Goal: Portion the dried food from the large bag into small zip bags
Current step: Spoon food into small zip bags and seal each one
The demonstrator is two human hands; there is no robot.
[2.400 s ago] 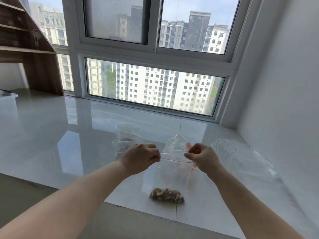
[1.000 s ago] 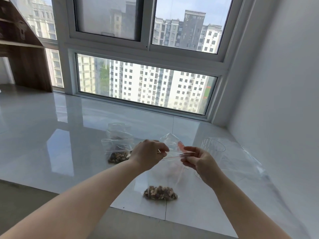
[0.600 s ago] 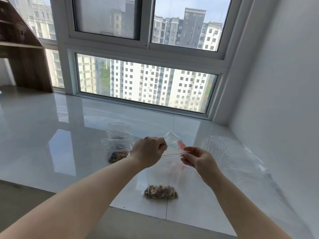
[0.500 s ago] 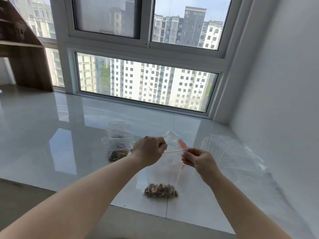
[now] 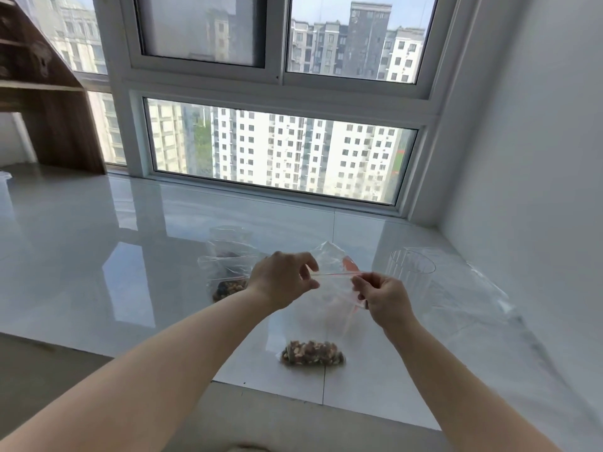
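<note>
Seen through the head camera I am watching remotely: a small zip bag hangs between two bare hands above a glossy tiled sill, its portion of dried food settled at the bottom, well below the fingertips and apparently resting on the tile. The left hand pinches the red zip strip at its left end, thumb and forefinger closed on the plastic while the other fingers curl loosely. The right hand grips the strip's right end, its fingers folded round the bag's upper corner. Between the two sets of fingertips the strip runs taut and nearly level; I judge it is stretched this way so the two tracks line up and can be pressed shut along their length. Whether the seal is closed already I cannot tell.

Just beyond the left fingers, filled zip bags lie together, dark food showing at the near end, presumably set aside as finished portions. Just past the right fingers stands a clear plastic cup, upright, probably the scoop for measuring. Farther right of it the large bag lies flat and crumpled towards the wall; I cannot see how much food remains in it. By my reading, this portion needs only sealing before it joins the others.
</note>
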